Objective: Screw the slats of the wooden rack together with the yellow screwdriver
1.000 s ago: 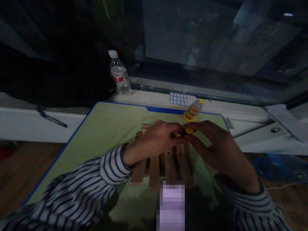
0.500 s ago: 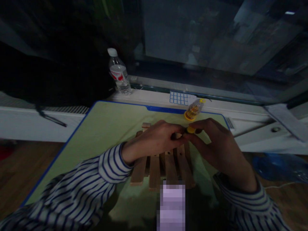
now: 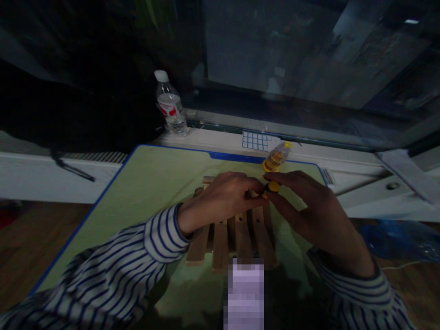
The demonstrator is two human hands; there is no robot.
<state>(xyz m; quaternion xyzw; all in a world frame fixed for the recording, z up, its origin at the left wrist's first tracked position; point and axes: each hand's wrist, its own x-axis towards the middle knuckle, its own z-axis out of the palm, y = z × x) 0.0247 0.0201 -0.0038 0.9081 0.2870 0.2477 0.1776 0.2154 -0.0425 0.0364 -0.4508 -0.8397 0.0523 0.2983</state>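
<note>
A small yellow-and-black piece (image 3: 274, 187), round-ended like a stubby screwdriver handle, is held above the wooden slats. My left hand (image 3: 230, 195) reaches across from the left, thumb and forefinger pinched at its near side. From the right, my right hand (image 3: 311, 208) has thumb and fingertips around the round yellow end, a little looser on the upper side. Below lies a frame of wooden slats (image 3: 220, 247) with small dark holes, partly covered by my left hand. Just beyond the hands stands a clear container (image 3: 277, 156) with a yellow base and top.
The pale green table (image 3: 165, 167) has a blue rim. On the white sill stand a water bottle (image 3: 171, 107) and a blue-gridded sheet (image 3: 255, 140). A dark window rises behind. Blue plastic (image 3: 395, 238) lies on the floor at right; a pixelated patch covers the near middle.
My right fingers have loosened and shifted slightly around the yellow-and-black piece, so more of its round yellow end shows. My left hand stays nearly in place.
</note>
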